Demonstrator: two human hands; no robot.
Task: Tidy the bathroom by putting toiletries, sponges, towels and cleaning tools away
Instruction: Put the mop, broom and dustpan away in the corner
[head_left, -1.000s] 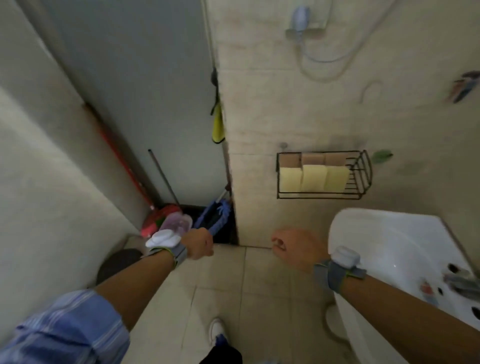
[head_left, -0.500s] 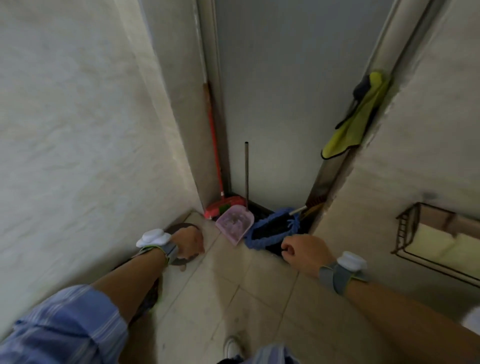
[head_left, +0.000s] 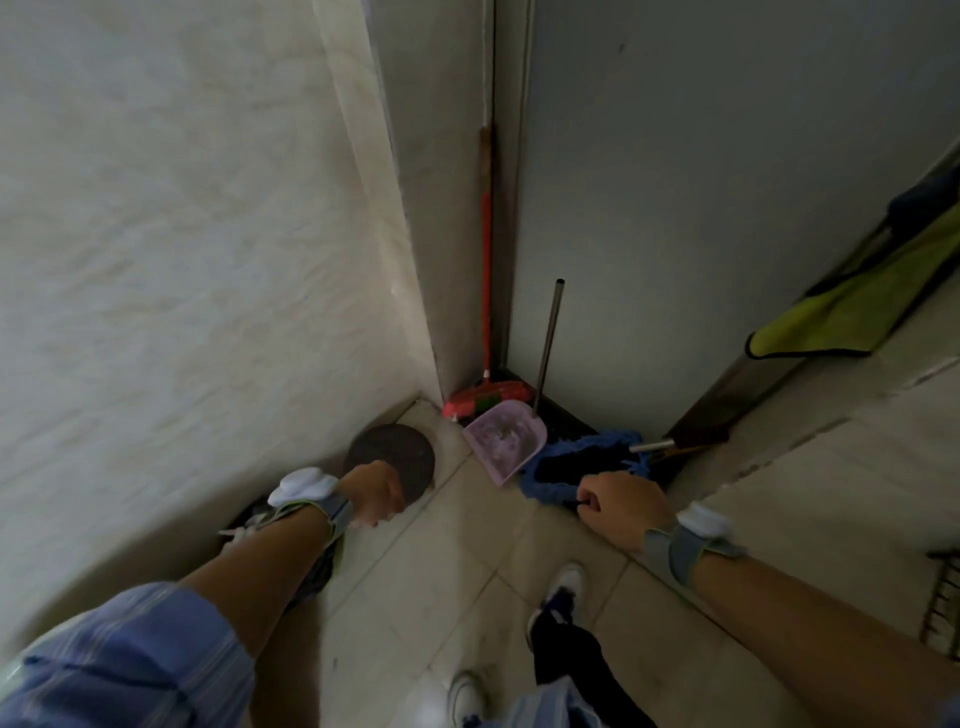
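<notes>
A red broom (head_left: 486, 291) leans upright in the corner, its red head (head_left: 485, 397) on the floor. A pale purple dustpan (head_left: 506, 440) with a metal handle (head_left: 548, 343) stands beside it against the grey door (head_left: 701, 182). A blue mop head (head_left: 582, 465) lies on the floor to the right of the dustpan. A yellow-green cloth (head_left: 852, 306) hangs at the door frame on the right. My left hand (head_left: 374, 493) is curled into a fist over a dark round mat (head_left: 389, 457). My right hand (head_left: 621, 506) is closed too, just in front of the mop head, holding nothing that I can see.
Pale tiled walls close in on the left (head_left: 182, 260) and right (head_left: 857, 493). A black wire rack (head_left: 943, 603) shows at the right edge. My white shoes (head_left: 563, 584) stand on the tiled floor (head_left: 441, 571) below the hands.
The view has swung left from the sink and sponge rack to the corner with the cleaning tools. Both hands have come nearer to the floor items; the right one now sits close to the mop head.
</notes>
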